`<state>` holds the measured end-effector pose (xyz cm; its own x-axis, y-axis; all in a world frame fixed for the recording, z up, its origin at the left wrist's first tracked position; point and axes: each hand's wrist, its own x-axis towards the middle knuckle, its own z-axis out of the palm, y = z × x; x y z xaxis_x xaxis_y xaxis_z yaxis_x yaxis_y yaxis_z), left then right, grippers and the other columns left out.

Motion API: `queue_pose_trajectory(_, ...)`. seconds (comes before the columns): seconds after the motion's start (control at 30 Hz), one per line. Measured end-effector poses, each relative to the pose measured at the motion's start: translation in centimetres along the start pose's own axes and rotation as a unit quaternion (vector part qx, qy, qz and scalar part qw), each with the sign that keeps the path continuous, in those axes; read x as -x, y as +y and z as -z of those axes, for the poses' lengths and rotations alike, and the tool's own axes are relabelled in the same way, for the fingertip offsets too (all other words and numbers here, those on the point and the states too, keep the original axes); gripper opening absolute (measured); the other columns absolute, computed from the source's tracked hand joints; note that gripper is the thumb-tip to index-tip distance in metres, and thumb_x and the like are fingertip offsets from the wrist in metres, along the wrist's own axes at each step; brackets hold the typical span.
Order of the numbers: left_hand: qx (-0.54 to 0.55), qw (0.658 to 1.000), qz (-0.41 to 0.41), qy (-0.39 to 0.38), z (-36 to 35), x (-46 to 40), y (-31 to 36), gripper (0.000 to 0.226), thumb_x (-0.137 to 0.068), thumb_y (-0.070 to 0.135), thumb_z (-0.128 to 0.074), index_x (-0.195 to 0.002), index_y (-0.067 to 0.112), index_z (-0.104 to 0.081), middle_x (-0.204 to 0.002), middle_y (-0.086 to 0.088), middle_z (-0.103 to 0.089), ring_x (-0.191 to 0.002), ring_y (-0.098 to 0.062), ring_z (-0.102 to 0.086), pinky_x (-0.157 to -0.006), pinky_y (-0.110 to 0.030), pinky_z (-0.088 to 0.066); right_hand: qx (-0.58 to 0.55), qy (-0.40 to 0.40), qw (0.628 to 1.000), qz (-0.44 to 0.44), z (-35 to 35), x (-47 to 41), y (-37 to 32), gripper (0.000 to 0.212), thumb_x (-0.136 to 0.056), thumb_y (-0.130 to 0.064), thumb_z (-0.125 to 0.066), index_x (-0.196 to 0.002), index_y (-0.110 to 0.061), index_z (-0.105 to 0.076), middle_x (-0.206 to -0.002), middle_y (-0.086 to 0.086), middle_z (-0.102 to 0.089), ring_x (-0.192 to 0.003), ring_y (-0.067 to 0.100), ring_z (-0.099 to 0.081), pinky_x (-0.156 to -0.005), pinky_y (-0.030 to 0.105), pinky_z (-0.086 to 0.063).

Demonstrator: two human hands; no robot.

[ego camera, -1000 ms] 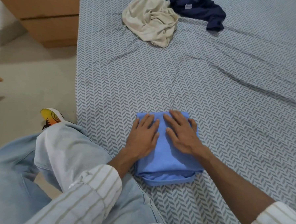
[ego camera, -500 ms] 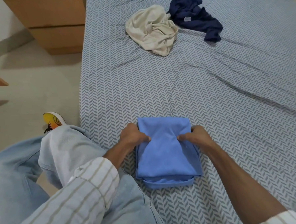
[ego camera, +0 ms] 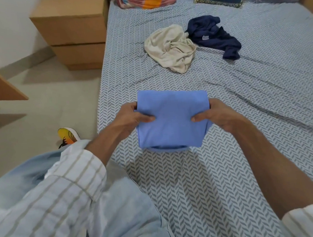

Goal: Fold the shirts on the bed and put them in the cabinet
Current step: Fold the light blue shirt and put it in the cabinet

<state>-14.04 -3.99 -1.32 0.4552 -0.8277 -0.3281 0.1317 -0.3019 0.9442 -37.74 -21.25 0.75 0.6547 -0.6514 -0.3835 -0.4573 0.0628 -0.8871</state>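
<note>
Herringbone-patterned grey bed sheet [ego camera: 242, 113] lies wrinkled beneath a folded, smooth light-blue cotton shirt [ego camera: 172, 119], gripped at its sides by left hand [ego camera: 132, 119] and right hand [ego camera: 217, 117].

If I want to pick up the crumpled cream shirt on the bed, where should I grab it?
The cream shirt lies in a loose heap, not flat, so there's no neat edge. I'd reach from above and pinch one of the raised folds near its middle with your fingers. Come from the near side, because the navy shirt touches its far right edge and might get dragged along.
</note>
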Motion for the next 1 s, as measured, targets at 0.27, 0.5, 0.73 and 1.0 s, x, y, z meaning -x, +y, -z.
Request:
queue_pose_trajectory(0.27, -0.165, 0.964, -0.210, -0.007, 2.6, -0.8, 4.6, 0.019, -0.073, 0.009, -0.075, -0.088, 0.021, -0.075, -0.071, 0.013, -0.071, -0.072, 0.001, -0.067, -0.067, -0.027, -0.052, -0.008, 0.047, 0.981, 0.188, -1.5, -1.6, -3.3, 0.024, -0.065, -0.019, -0.079, -0.088, -0.019, -0.070, -0.082, -0.006, -0.071, -0.078, 0.007, -0.068, -0.076, 0.028, -0.057)
queue_pose_trajectory(0.5, -0.418, 0.847, -0.308, -0.113, 3.3, 1.7, -6.5, 0.031, -0.073, 0.026, -0.057, -0.089, 0.010, -0.078, -0.084, -0.006, -0.075, -0.082, -0.013, -0.059, -0.090, -0.021, -0.038, 0.172, 0.003, 0.941, 0.291, -5.3, 0.0, 9.5, 0.032, -0.076, -0.028, -0.064, -0.108, -0.030, -0.068, -0.105, -0.035, -0.068, -0.111, -0.011, -0.060, -0.102, 0.031, -0.047)
queue_pose_trajectory(0.73, -0.594, 0.701, -0.300, -0.255, 3.5, 3.5, -10.9, 0.037, -0.069, 0.025, -0.042, -0.086, 0.030, -0.075, -0.097, 0.010, -0.072, -0.094, -0.013, -0.067, -0.104, -0.033, -0.030, 0.378, 0.029, 0.862, 0.337, -7.0, 2.3, 17.3, 0.025, -0.093, -0.022, -0.063, -0.113, -0.033, -0.072, -0.133, -0.010, -0.063, -0.146, 0.006, -0.032, -0.116, 0.045, -0.027)
queue_pose_trajectory(1.0, -0.605, 0.684, -0.289, -0.286, 2.6, 6.3, -10.9, 0.045, -0.062, 0.030, -0.038, -0.086, 0.020, -0.075, -0.084, 0.004, -0.062, -0.085, -0.017, -0.052, -0.077, -0.034, -0.049, 0.475, -0.049, 0.834, 0.277, -8.3, 10.3, 15.8, 0.084, -0.045, -0.022, -0.057, -0.129, -0.026, -0.061, -0.138, -0.005, -0.054, -0.133, 0.020, -0.048, -0.101, 0.046, -0.034)
